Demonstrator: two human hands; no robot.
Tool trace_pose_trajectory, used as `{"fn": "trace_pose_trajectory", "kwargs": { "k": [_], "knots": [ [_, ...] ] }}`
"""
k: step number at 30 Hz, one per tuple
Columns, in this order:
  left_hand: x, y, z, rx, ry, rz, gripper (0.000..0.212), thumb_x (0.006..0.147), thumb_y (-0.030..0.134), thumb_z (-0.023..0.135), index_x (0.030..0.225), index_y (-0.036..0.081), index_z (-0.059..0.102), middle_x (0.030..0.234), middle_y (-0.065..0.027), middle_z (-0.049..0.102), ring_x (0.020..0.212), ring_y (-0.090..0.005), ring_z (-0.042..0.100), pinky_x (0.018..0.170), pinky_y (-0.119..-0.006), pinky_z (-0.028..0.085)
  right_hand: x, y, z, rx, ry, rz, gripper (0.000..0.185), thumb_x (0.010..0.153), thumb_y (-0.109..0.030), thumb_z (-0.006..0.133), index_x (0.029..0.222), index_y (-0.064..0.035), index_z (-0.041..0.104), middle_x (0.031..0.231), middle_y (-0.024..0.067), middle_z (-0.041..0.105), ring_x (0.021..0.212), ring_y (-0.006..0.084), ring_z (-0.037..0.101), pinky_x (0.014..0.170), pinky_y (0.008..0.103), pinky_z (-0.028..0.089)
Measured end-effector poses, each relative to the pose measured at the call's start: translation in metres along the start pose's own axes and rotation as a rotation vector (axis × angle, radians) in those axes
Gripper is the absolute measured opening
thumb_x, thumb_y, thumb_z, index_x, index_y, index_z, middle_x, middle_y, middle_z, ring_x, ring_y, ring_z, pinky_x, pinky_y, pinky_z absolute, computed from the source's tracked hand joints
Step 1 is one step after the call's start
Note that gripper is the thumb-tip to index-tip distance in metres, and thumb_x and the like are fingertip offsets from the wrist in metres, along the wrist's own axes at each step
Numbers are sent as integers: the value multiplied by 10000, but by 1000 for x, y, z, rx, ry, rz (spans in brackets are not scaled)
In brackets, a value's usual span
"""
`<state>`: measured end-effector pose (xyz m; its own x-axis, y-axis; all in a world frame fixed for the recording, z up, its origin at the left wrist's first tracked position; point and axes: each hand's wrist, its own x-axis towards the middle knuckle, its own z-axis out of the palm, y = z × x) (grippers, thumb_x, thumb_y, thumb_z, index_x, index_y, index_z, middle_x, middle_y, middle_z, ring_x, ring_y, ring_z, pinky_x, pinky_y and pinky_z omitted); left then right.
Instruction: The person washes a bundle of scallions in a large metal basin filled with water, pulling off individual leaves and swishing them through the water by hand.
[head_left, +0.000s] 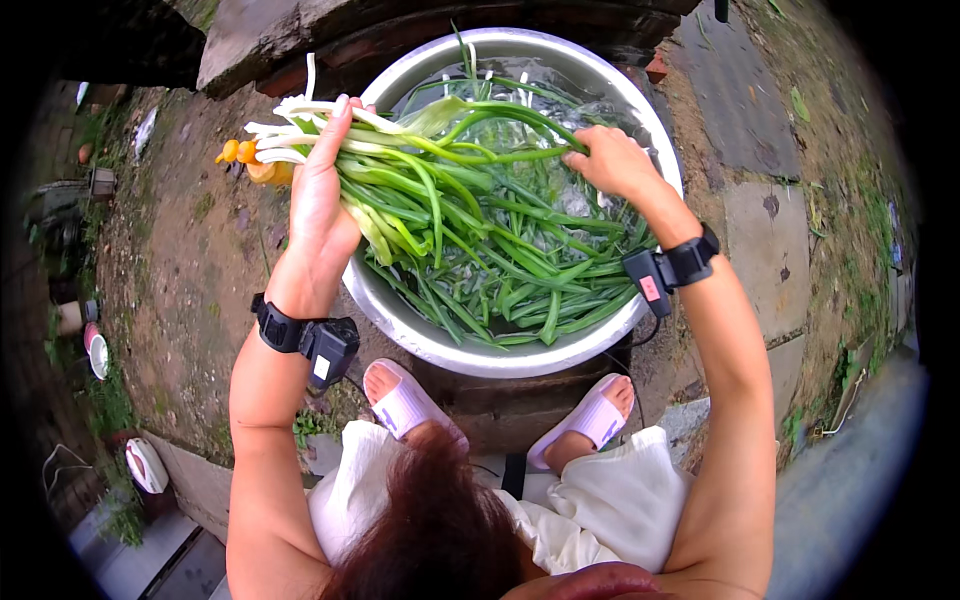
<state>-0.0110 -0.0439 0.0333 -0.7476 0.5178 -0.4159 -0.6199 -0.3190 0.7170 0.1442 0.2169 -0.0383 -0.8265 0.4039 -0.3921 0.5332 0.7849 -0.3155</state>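
Observation:
A thick bunch of green onions (420, 176) lies across my left hand (328, 180), which grips it near the white stem ends at the left rim of a metal basin (480, 365). My right hand (611, 159) is pinched on long green leaves of the bunch, over the right side of the basin. Water (581, 97) fills the basin. Loose green onion leaves (555, 277) float and lie in it, and several white stem ends poke up at its far side. My right fingertips are partly hidden.
Behind the basin runs a stone and brick ledge (277, 37). An orange object (266, 173) shows beyond my left hand. My feet in lilac slippers (409, 405) stand just before the basin. Paving slabs (769, 259) lie to the right; bare soil (187, 300) stretches left.

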Motion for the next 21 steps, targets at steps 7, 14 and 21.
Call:
{"fn": "trace_pose_trajectory", "kwargs": {
  "k": [7,14,21],
  "knots": [
    [-3,33,-11,-80,-52,173,208,911,229,674,1064,98,622,1088,-39,630,1000,-165,604,902,-351,502,-28,-9,-83,436,108,-296,190,963,-160,527,1045,-46,655,882,9,678,722,89,588,601,242,473],
    [-17,50,2,-118,-123,252,168,932,236,644,1029,100,632,1057,-34,643,992,-165,617,919,-359,506,-84,-75,-156,787,540,-340,108,910,26,541,964,25,635,771,13,624,696,56,561,643,200,456],
    [-8,37,-1,-95,-58,178,178,921,256,662,1021,111,633,1049,-24,639,963,-152,615,885,-344,510,-30,-26,-69,216,331,-263,233,844,-106,683,1076,-90,703,915,79,698,819,163,653,712,320,504]
  ]
}}
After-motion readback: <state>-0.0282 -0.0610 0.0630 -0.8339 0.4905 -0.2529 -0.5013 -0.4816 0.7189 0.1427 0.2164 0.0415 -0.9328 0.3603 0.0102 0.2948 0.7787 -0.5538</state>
